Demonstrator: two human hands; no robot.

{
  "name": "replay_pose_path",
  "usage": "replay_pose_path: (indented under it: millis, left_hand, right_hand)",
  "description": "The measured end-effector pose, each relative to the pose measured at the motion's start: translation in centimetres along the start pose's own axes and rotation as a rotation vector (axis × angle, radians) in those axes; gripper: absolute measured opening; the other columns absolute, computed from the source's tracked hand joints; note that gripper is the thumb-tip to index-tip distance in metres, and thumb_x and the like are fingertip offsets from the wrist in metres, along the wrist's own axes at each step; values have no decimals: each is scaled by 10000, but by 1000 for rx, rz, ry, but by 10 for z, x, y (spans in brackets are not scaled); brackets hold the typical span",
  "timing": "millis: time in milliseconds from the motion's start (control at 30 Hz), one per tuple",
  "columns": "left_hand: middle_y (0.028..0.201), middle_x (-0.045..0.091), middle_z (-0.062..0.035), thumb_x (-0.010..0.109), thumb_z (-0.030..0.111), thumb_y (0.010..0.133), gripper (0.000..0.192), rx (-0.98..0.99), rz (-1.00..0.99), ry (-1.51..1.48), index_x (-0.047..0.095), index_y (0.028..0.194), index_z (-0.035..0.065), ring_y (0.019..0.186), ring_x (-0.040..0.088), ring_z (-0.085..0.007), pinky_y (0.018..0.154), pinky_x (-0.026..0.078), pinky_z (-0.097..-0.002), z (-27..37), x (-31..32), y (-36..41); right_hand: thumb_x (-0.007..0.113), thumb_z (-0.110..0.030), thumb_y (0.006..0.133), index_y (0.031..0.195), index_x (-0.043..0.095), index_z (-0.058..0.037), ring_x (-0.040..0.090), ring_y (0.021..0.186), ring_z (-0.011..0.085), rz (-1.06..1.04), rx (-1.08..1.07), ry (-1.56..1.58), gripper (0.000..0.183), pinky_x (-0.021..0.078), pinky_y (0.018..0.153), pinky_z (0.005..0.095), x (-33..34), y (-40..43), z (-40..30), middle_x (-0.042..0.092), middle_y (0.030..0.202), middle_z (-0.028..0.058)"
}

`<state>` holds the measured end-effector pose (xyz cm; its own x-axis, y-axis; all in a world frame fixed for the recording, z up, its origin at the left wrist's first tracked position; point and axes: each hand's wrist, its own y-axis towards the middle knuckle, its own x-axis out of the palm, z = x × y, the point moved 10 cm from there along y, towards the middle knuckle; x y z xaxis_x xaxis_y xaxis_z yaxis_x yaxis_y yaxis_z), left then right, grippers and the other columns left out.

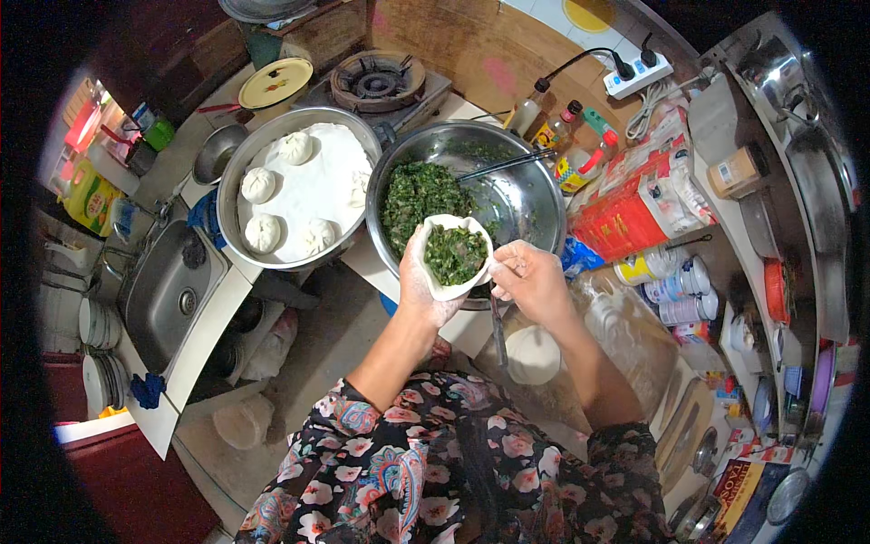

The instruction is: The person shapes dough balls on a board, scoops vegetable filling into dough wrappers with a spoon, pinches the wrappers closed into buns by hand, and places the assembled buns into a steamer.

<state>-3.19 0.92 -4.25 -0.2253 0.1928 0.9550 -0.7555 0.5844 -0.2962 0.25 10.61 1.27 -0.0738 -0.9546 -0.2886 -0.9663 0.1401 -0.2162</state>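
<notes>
A round dough wrapper [446,294] filled with chopped green filling [454,255] rests in my left hand [423,289], whose fingers cup it from the left and below. The thumb and fingers of my right hand [527,275] pinch the wrapper's right edge. Both hands are over the near rim of a large steel bowl [554,224], which has more green filling [423,197] on its left side and a pair of chopsticks [506,165] leaning on its rim. To the left, several pleated buns [259,185] lie on a white cloth in a round steamer tray [228,234].
Behind the bowls is a gas burner [377,80]; bottles [527,112] and a red flour bag [625,211] stand to the right. Nearer me lie a flattened dough round [535,355] and a dark stick-like handle [499,333]. A sink [170,299] is at the left.
</notes>
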Motion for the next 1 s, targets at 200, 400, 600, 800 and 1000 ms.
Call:
replay_pose_path:
  millis: [200,400,600,800,1000]
  left_hand:
    - [977,621,-113,421,301,914,274,40,-30,62,582,976,88,887,607,-273,776,513,-433,1,-5,5]
    - [969,625,-117,435,296,908,258,-7,-20,87,584,959,92,878,614,-271,785,514,-436,-6,1,0]
    - [975,625,-117,453,309,892,254,-69,-20,36,585,957,101,890,614,-271,785,515,-450,-16,-2,0]
    - [1000,618,-119,427,354,899,294,-100,-2,22,579,984,117,921,605,-283,790,509,-476,-18,-8,-1]
    - [1038,598,-130,329,500,911,467,-90,25,58,543,1075,118,936,593,-313,796,499,-506,-15,-4,-2]
  right_hand:
    - [601,-46,736,833,541,-63,571,623,291,30,-867,-814,115,469,545,385,28,-43,-76,533,739,110]
    - [650,-108,758,962,565,-21,592,640,257,109,-559,-602,238,483,579,336,-8,-19,-65,581,744,111]
    - [669,-112,776,941,591,24,574,620,98,-65,-166,-151,227,467,572,251,-15,0,-14,617,706,71]
    - [618,-23,805,965,567,18,558,653,60,-179,-72,-146,173,463,589,199,-6,-3,-7,597,749,24]
    - [629,3,779,1074,516,29,600,709,117,-206,18,332,316,494,597,222,-2,0,9,603,834,75]
